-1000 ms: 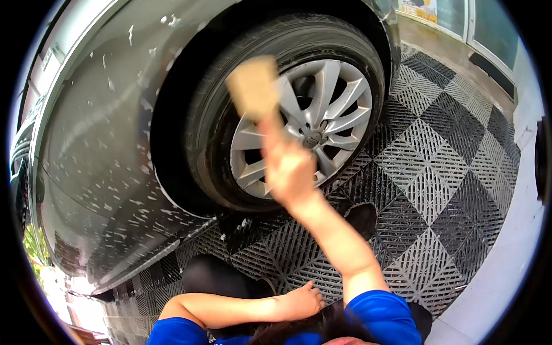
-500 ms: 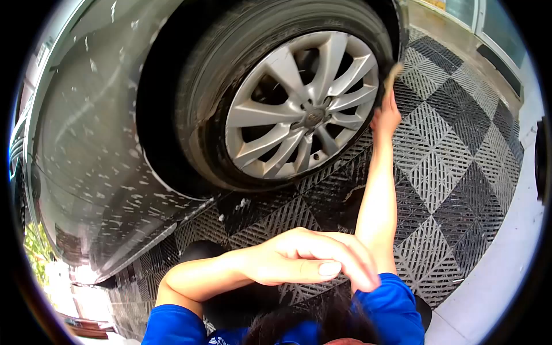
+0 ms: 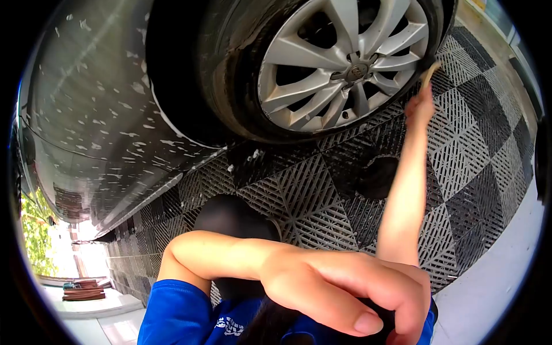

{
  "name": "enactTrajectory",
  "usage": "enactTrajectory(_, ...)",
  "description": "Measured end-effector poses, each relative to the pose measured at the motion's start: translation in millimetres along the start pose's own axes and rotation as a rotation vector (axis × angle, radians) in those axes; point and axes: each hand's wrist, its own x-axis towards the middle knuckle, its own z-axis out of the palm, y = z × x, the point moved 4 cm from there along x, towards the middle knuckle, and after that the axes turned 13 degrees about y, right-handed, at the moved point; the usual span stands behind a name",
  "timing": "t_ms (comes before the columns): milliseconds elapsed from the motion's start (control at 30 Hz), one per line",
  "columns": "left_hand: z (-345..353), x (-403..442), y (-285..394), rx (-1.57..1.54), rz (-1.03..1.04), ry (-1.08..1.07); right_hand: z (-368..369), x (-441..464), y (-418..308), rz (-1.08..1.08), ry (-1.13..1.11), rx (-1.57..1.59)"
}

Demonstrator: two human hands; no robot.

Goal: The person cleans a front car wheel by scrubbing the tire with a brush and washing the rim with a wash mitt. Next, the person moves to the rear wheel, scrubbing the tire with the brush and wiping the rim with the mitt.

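Note:
At the tyre's right edge, my right hand (image 3: 421,107) is closed around a tan wooden-backed brush (image 3: 430,73). The brush lies against the black tyre (image 3: 241,123); its working side is hidden. Inside the tyre is a silver multi-spoke wheel rim (image 3: 356,72) with brown grime on its spokes. My left hand (image 3: 345,287) crosses in front of my chest, close to the camera and near my right upper arm. Its thumb stands apart from the bent fingers, and nothing shows in it. Some fingertips are cut off or hidden.
The dark car body (image 3: 98,115) on the left carries white foam streaks. Beneath is a grey-and-black slatted floor (image 3: 299,201), wet near the tyre. A pale border (image 3: 489,270) runs along the right. Reddish-brown stacked items (image 3: 84,292) sit at the lower left.
The wheel has shifted up and right in view. My right hand stays at the tyre's edge with the brush, now lower along it. My left hand has come nearer the camera, moving right.

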Motion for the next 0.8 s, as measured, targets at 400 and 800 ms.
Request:
enactTrajectory(400, 1, -4, -7, -0.206, 0.234, -0.084, -41, -2, 98, -0.364, 0.071, -0.25)
enactTrajectory(800, -2, -1, -9, -0.055, 0.088, 0.122, -85, -118, 233, 0.061, 0.171, -0.084)
